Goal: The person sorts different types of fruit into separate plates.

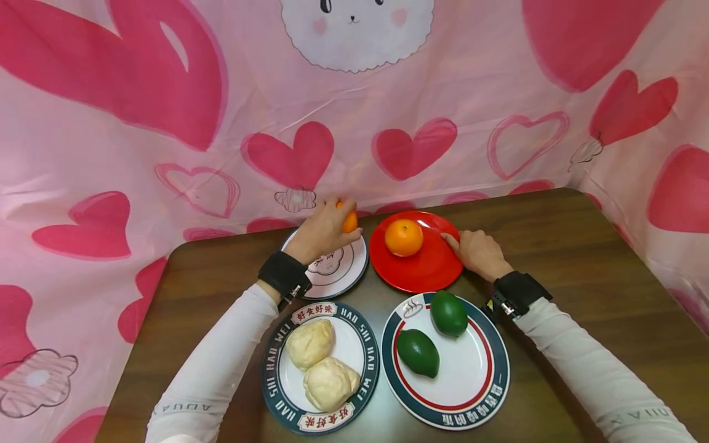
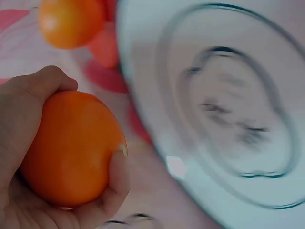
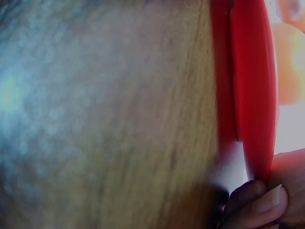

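Observation:
My left hand (image 1: 321, 232) grips an orange (image 1: 349, 221) above the white plate (image 1: 346, 271) with a cartoon print. In the left wrist view, fingers and thumb curl round that orange (image 2: 74, 148), and the cartoon plate (image 2: 152, 95) lies beside it. At the right edge of the red plate (image 1: 415, 271), my right hand (image 1: 480, 252) pinches the rim, thumb on top. The right wrist view has this red rim (image 3: 255, 81) edge-on, with fingertips (image 3: 267, 200) beneath it. A second orange (image 1: 404, 238) sits on the red plate, left of its middle.
Nearer the front, a blue-rimmed plate (image 1: 269, 369) bears two pale buns (image 1: 331, 384). To its right, another blue-rimmed plate (image 1: 465, 391) holds two green lemon-shaped fruits (image 1: 418, 352). The brown wooden table (image 1: 581, 264) ends at a pink heart-patterned cloth (image 1: 354, 104).

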`<state>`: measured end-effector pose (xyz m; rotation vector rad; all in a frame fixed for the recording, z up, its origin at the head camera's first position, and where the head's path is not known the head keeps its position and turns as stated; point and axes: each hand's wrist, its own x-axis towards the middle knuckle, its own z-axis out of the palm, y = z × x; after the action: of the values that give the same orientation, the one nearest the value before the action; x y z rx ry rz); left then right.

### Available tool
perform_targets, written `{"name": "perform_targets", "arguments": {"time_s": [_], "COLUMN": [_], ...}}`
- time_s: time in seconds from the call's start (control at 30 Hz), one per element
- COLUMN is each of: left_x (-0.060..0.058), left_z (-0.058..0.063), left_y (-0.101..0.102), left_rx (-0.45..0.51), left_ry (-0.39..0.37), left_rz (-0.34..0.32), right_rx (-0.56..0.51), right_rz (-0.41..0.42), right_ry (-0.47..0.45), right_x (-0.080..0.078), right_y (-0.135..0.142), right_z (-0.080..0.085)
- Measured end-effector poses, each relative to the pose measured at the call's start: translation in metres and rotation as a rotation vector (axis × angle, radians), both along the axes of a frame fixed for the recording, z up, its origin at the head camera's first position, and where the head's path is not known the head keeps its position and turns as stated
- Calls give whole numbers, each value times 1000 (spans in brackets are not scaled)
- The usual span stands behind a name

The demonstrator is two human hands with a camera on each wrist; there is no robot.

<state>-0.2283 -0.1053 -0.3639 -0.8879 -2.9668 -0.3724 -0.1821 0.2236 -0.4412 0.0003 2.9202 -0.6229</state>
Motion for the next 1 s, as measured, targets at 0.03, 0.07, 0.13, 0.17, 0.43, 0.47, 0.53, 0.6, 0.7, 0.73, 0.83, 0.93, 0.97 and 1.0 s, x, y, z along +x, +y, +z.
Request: {"name": "perform_targets", "arguments": {"time_s": [0.03,0.07,0.13,0.17,0.43,0.47,0.53,0.6,0.7,0.73,0.83,0.93,0.97,1.0], "left_x": [1,2,4,5,20,22,27,31,37,38,43,47,48,50], "left_z": [5,11,21,25,41,41,41,39,38,38,38,39,38,38], "left_y": [3,6,13,16,48,53,61,70,81,85,94,103,106,108], "left_rx": [11,19,30,35,43,46,47,42,29,27,37,42,40,28], "left_ry": [16,32,55,62,94,86,68,39,7,3,2,-3,-9,-15], "left_rz": [-12,-24,-43,-55,-166,-175,-202,-241,-322,-351,-420,-466,-475,-482], "right_rx": [4,8,7,6,-8,-7,-2,-1,9,11,29,41,47,50], "right_rz": [1,3,5,8,16,17,18,13,4,4,24,41,43,43], "right_ry": [1,3,3,4,3,4,13,25,55,65,95,108,109,105], "right_x": [-2,-3,-6,-8,-9,-9,-8,-6,-3,-2,2,5,5,6], "right_y": [-1,-2,-4,-5,-13,-13,-14,-15,-16,-16,-15,-12,-11,-10], "right_z": [-1,-2,-3,-4,-2,-1,0,1,2,3,6,10,10,11]}}
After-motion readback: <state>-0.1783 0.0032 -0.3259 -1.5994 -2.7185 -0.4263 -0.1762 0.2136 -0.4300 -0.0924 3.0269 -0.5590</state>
